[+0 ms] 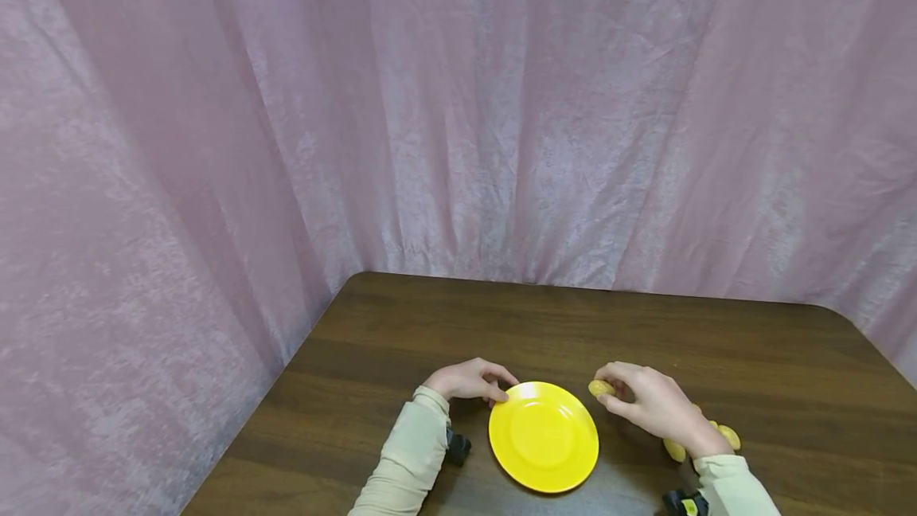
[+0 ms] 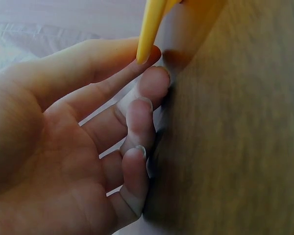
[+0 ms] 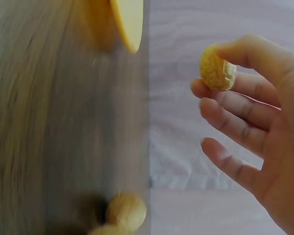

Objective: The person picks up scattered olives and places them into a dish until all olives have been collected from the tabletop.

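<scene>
A round yellow plate is at the front middle of the table. My left hand pinches its far left rim between thumb and index finger; the other fingers curl beneath, close to the wood. My right hand, just right of the plate, holds a wrinkled yellow walnut between its thumb and fingertips. In the right wrist view the walnut is up off the table, the little finger standing apart from it. More walnuts lie by my right wrist, partly hidden under it.
The brown wooden table has rounded far corners. Pink velvety curtains hang behind it and along its left side. Black wrist cameras sit under both sleeves, near the tabletop.
</scene>
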`<state>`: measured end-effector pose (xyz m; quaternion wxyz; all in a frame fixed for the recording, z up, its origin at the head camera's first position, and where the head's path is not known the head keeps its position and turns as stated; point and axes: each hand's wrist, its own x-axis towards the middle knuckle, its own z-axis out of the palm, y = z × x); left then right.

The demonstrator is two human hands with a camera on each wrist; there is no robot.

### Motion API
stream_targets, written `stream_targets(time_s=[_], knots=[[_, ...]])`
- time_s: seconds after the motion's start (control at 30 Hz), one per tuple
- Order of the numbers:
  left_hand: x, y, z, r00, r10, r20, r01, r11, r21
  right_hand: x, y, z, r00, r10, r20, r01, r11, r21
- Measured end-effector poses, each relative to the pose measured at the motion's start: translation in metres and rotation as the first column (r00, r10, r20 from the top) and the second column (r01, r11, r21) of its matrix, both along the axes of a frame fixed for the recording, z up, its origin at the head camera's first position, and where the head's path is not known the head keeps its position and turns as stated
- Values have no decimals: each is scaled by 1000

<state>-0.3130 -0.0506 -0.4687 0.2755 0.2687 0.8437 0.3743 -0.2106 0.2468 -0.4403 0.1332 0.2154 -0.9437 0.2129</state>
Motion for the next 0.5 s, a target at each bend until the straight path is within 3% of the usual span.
stream_targets(time_s=[0.23, 0.5], knots=[[-2, 0, -1, 1000, -1, 4, 1, 1000, 0, 2, -16, 4, 1000, 22, -6, -22, 1000, 2], [-4, 0, -3, 1000, -23, -10, 23, 1000, -19, 1, -29, -5, 999, 40, -2, -40, 999, 21]])
